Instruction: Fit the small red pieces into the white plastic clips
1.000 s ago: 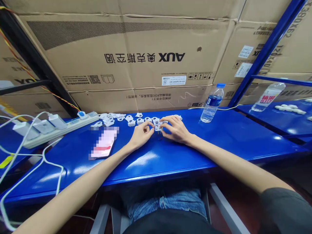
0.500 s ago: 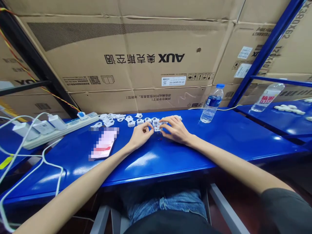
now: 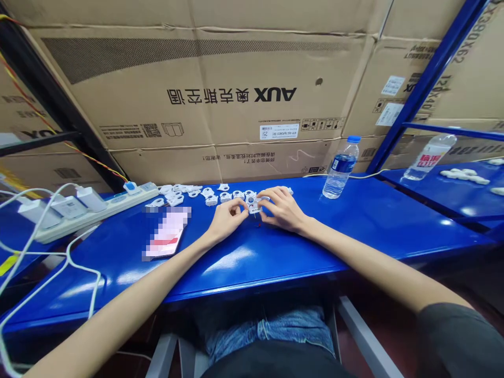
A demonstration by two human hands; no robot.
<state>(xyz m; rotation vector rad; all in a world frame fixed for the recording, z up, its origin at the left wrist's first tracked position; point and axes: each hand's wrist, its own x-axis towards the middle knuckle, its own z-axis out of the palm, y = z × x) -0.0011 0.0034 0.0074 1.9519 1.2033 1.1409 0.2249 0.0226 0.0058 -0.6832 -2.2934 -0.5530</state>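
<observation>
Hands meet just above the middle of the head view, over the blue desk (image 3: pixel 354 231). The left hand (image 3: pixel 226 219) is curled, its thumb and forefinger pinched on the left edge of a small white plastic part (image 3: pixel 252 202), with the other fingers folded under. The right hand (image 3: pixel 284 210) lies flatter, its fingers bent and closed on the right side of the same part, so the part is held between both hands, low over the desk surface. A tiny red speck (image 3: pixel 259 225) lies on the desk just below the part. Behind the hands, a row of similar white parts (image 3: pixel 189 192) stretches toward the left of the frame. Left of the left hand lies a phone (image 3: pixel 167 237), and farther left a power strip (image 3: pixel 98 206) with chargers. A water bottle (image 3: pixel 340 168) stands right of the hands, against the cardboard boxes (image 3: pixel 220 89).
</observation>
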